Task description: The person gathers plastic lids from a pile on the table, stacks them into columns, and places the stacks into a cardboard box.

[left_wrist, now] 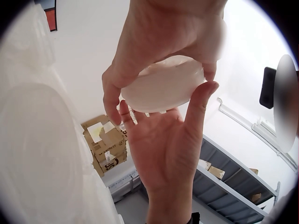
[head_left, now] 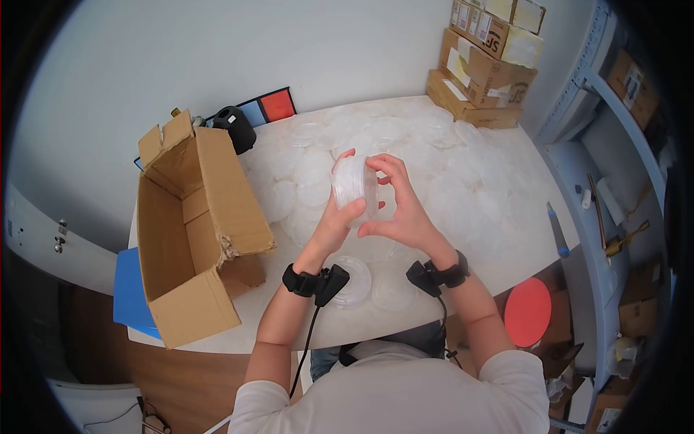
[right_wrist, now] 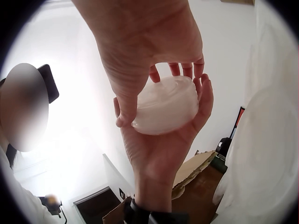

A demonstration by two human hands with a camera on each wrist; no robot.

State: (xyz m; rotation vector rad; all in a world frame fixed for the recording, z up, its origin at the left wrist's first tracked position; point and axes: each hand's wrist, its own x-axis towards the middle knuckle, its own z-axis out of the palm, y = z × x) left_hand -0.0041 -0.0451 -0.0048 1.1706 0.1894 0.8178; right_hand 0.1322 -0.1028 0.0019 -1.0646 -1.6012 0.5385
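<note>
You have a squat round stack (head_left: 352, 182) of clear plastic discs raised above the middle of the tabletop (head_left: 340, 325), between both hands. Your left hand (head_left: 334, 220) cradles it, thumb and fingers clamped round the side; your right hand (head_left: 406, 217) spans the opposite side, fingers curved, thumb well apart from them, touching its rim. As far as shows, that bundle is gathered, while plenty of loose discs (head_left: 477, 181) lie spread from the far edge towards the right edge, so I'd judge much remains unsorted. A ringed disc pile (head_left: 356, 289) sits by the near edge, between your forearms. The material looks thin, slick and milky where layered, with faint concentric ridges and rounded rims. By contrast, the cardboard box (head_left: 224, 188) along the left edge is matt brown, flaps open, with torn, ragged corners.
</note>
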